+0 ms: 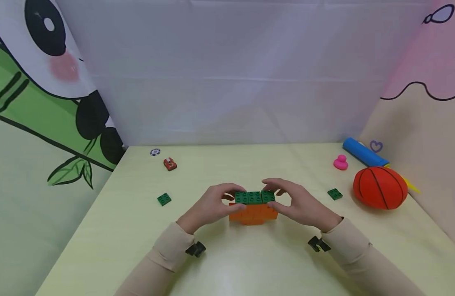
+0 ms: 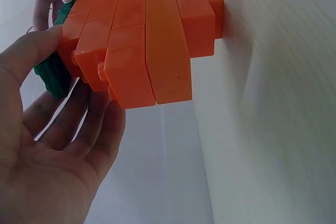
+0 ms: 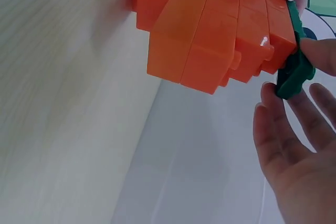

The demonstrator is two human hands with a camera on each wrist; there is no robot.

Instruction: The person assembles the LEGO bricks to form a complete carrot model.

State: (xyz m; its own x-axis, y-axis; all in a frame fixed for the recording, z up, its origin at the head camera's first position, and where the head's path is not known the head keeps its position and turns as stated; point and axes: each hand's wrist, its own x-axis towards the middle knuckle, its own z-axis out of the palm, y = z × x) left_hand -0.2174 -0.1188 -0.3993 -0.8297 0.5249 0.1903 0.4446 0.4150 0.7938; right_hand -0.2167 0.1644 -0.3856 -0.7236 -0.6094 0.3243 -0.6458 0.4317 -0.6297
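Observation:
A stepped stack of orange toy bricks [image 1: 254, 215] stands on the table in front of me, narrower at its base. Along its top lies a row of three green studded bricks [image 1: 254, 197]. My left hand [image 1: 214, 204] pinches the left end of that row, thumb in front and fingers behind. At the opposite end, the right hand [image 1: 299, 202] grips the right green brick [image 3: 295, 75] between thumb and fingertips. From the left wrist, the left green brick [image 2: 54, 76] overhangs the orange bricks [image 2: 134, 61] beside the thumb.
Loose green bricks lie to the left [image 1: 164, 199] and right [image 1: 335, 194]. Farther left are a red toy car [image 1: 170, 164] and a round chip [image 1: 155, 152]. A soft basketball [image 1: 380, 188], blue roll [image 1: 365, 151], pink toy [image 1: 340, 162] and purple heart [image 1: 376, 146] occupy the right side.

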